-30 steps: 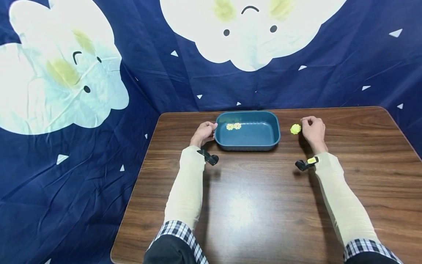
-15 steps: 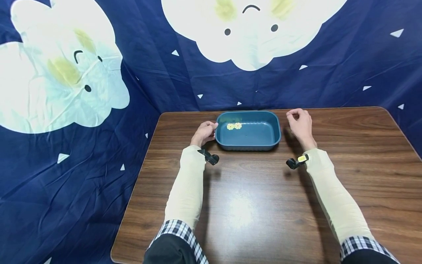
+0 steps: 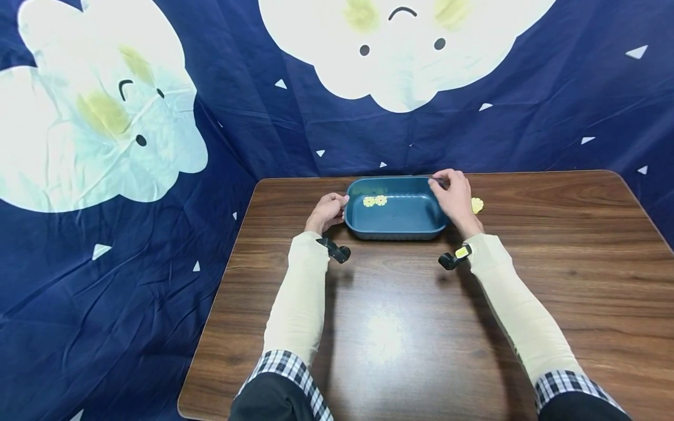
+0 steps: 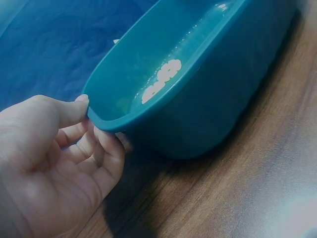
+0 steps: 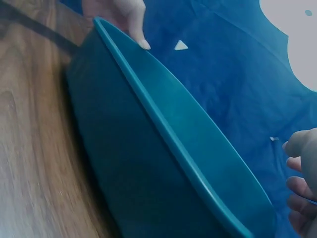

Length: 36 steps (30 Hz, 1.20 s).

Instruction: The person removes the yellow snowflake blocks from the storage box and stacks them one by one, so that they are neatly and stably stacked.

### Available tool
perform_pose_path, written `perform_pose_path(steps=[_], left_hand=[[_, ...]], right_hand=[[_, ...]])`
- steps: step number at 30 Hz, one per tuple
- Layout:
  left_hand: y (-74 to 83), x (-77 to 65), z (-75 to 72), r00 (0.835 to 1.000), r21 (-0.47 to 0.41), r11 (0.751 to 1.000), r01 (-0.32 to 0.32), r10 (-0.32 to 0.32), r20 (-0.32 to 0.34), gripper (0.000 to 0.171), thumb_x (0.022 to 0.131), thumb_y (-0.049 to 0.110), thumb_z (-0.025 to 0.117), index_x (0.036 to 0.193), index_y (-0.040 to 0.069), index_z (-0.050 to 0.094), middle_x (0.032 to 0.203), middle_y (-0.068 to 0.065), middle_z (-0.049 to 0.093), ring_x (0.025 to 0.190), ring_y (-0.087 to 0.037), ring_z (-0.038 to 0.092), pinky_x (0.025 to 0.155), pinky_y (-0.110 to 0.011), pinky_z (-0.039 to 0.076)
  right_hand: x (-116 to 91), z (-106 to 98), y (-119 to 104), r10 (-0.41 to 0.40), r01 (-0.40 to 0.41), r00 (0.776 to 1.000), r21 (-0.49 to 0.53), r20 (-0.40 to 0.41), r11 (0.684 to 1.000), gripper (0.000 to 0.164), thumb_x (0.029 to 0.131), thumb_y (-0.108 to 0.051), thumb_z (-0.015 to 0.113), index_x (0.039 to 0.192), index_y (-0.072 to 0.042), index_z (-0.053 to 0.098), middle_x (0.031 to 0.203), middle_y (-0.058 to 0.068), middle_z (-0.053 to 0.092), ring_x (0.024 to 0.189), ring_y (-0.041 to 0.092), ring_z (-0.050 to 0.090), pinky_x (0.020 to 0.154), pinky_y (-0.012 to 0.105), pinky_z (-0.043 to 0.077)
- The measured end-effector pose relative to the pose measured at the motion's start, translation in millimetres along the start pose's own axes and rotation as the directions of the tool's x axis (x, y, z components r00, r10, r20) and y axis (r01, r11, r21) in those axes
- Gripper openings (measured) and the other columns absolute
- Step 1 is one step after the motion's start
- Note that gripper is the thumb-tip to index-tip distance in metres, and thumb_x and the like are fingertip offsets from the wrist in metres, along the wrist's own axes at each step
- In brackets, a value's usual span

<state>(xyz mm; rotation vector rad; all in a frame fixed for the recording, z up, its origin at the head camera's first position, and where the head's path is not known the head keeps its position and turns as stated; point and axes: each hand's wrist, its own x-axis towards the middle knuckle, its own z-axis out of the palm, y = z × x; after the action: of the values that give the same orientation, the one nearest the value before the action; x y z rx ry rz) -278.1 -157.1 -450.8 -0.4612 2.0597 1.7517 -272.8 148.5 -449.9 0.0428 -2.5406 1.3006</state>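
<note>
At the left end of a blue plastic basin (image 3: pixel 396 237), my left hand (image 3: pixel 326 213) pinches the rim. In the left wrist view, the thumb of my left hand (image 4: pixel 59 153) lies on top of the rim and the curled fingers are underneath. Two pale yellow flower-shaped pieces (image 3: pixel 375 201) lie inside the basin towards its left. My right hand (image 3: pixel 455 196) is over the basin's right end, with thumb and index fingertips close together. In the right wrist view, my right hand (image 5: pixel 304 183) has loosely bent fingers, and nothing shows between them.
A yellow flower (image 3: pixel 477 204) lies on the wooden table (image 3: pixel 389 316), right of the basin and partly hidden behind my right hand. Behind the table hangs a dark blue cloth (image 3: pixel 263 128) with white clouds.
My right hand has moved left from beside the yellow flower, passing over it, to the basin's right end. The flower stays on the table. My left hand keeps its grip on the rim.
</note>
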Motion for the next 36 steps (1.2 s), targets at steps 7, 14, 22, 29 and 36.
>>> perform_pose_path(steps=[7,14,22,29,36], left_hand=[[-0.7,0.1,-0.3,1.000,0.000,1.000,0.000,0.000,-0.003,0.018,0.099,0.025,0.053,0.088,0.012,0.048,0.079,-0.002,0.050,0.065,-0.013,0.048,0.064,-0.027,0.044],[-2.0,1.6,-0.2,1.000,-0.016,1.000,0.001,-0.001,-0.004,0.017,0.099,0.025,0.053,0.088,0.013,0.048,0.078,-0.002,0.050,0.064,-0.013,0.048,0.061,-0.026,0.044],[-1.8,1.2,-0.2,1.000,-0.039,0.999,0.002,-0.002,0.010,0.017,0.099,0.024,0.053,0.089,0.011,0.048,0.075,-0.002,0.048,0.069,-0.017,0.046,0.064,-0.029,0.043],[-0.7,-0.4,-0.4,1.000,-0.022,1.000,0.002,-0.001,0.011,0.017,0.099,0.025,0.053,0.092,0.010,0.049,0.076,-0.002,0.050,0.062,-0.012,0.048,0.061,-0.026,0.044],[0.7,-1.7,-0.2,1.000,-0.030,1.000,-0.002,0.002,0.012,0.017,0.099,0.025,0.053,0.089,0.012,0.048,0.077,-0.003,0.050,0.061,-0.011,0.048,0.064,-0.027,0.043]], right_hand=[[-3,18,-10,-0.035,0.034,0.998,0.010,0.050,0.999,0.026,0.091,-0.023,0.064,0.107,-0.003,0.063,0.112,0.020,0.058,0.106,0.035,0.050,0.094,0.046,0.037],[-7,37,-16,-0.040,0.041,0.994,-0.006,0.101,0.999,0.025,0.091,-0.023,0.064,0.107,-0.004,0.062,0.115,0.019,0.057,0.109,0.035,0.049,0.097,0.046,0.035],[-8,56,-22,0.007,0.004,0.978,-0.050,0.209,0.999,0.029,0.093,-0.028,0.061,0.113,-0.007,0.060,0.119,0.017,0.054,0.111,0.033,0.047,0.097,0.046,0.037],[-3,73,-24,0.025,0.015,0.949,-0.124,0.315,0.992,0.032,0.093,-0.028,0.062,0.118,-0.007,0.059,0.120,0.017,0.054,0.114,0.035,0.046,0.100,0.047,0.034],[3,85,-27,0.069,0.051,0.901,-0.262,0.428,0.964,0.040,0.093,-0.032,0.060,0.128,-0.015,0.057,0.128,0.018,0.050,0.118,0.038,0.043,0.100,0.051,0.033]])
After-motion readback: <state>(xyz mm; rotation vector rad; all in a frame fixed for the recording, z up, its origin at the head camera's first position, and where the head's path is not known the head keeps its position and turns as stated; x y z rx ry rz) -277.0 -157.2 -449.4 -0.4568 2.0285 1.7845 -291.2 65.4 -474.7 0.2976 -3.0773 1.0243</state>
